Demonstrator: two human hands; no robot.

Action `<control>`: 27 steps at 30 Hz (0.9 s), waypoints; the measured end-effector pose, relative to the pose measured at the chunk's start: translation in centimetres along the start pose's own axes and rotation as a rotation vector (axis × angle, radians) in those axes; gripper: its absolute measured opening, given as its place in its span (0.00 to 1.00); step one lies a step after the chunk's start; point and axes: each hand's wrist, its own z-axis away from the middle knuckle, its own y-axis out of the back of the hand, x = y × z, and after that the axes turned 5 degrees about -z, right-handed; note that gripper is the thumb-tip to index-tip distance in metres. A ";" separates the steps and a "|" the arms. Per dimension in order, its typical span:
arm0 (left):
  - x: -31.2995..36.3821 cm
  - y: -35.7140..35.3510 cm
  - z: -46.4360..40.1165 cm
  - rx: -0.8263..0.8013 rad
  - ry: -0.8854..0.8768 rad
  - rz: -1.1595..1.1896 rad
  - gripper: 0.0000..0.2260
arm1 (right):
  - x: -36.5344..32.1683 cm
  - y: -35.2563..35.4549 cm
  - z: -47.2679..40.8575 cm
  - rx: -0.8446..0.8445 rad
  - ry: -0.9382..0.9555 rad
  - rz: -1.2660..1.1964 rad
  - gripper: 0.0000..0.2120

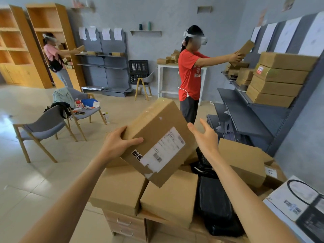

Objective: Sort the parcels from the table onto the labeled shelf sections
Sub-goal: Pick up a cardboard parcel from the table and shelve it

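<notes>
My left grip is clamped on the left edge of one tilted brown cardboard parcel with a white shipping label, held above the wooden counter with drawers, while my right grip hovers just beside its right edge, fingers apart and holding nothing. Under it I count two plain brown cardboard boxes side by side, two black plastic mailer bags at 4 o'clock and one larger open cardboard box at 3 o'clock. At 1 o'clock a person in a red shirt stands before the grey metal shelf holding four stacked flat cartons, and two grey padded chairs stand at 9 o'clock.
</notes>
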 end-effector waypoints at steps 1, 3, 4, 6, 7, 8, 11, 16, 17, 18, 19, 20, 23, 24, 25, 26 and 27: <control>0.0 0.0 0.1 0.039 0.027 0.103 0.39 | 0.5 0.3 0.2 0.007 -0.011 -0.024 0.36; 0.4 -0.1 0.3 0.093 0.070 0.289 0.28 | 1.4 0.8 0.7 0.005 -0.055 -0.090 0.39; 0.6 -0.3 0.3 0.100 0.088 0.371 0.26 | 1.7 1.0 0.9 -0.005 -0.084 -0.123 0.40; 1.0 -0.9 0.3 0.104 0.123 0.497 0.27 | 2.2 1.2 1.1 -0.040 -0.146 -0.185 0.41; 1.2 -1.2 0.2 0.100 0.141 0.547 0.27 | 2.4 1.2 1.2 -0.062 -0.176 -0.229 0.42; 1.4 -1.6 0.1 0.093 0.158 0.590 0.27 | 2.5 1.3 1.3 -0.086 -0.204 -0.282 0.44; 2.2 -2.6 0.0 0.050 0.155 0.678 0.31 | 2.4 1.8 1.6 -0.130 -0.263 -0.407 0.48; 3.5 -4.0 -0.3 -0.029 0.135 0.745 0.31 | 2.1 3.4 2.6 -0.089 -0.268 -0.461 0.53; 3.7 -4.1 -0.3 -0.055 0.134 0.759 0.31 | 2.0 3.7 2.9 -0.051 -0.254 -0.456 0.51; 3.8 -4.2 -0.4 -0.091 0.123 0.772 0.31 | 1.9 4.0 3.4 -0.009 -0.239 -0.458 0.49; 4.0 -4.2 -0.5 -0.136 0.105 0.786 0.31 | 1.7 4.2 3.8 0.034 -0.226 -0.465 0.46; 4.2 -4.3 -0.5 -0.190 0.088 0.800 0.31 | 1.7 4.3 4.2 0.075 -0.214 -0.469 0.41; 4.7 -4.7 -0.6 -0.370 0.053 0.827 0.28 | 1.4 4.9 5.6 0.194 -0.184 -0.462 0.28; 4.7 -4.8 -0.6 -0.430 0.053 0.826 0.27 | 1.3 5.1 6.2 0.233 -0.167 -0.464 0.27; 4.7 -4.8 -0.7 -0.486 0.057 0.820 0.28 | 1.1 5.4 6.9 0.268 -0.155 -0.471 0.26; 4.6 -4.8 -0.6 -0.550 0.061 0.822 0.29 | 0.9 5.5 7.5 0.300 -0.145 -0.480 0.26; 4.5 -4.7 -0.5 -0.628 0.053 0.826 0.31 | 0.6 5.5 8.3 0.348 -0.132 -0.488 0.24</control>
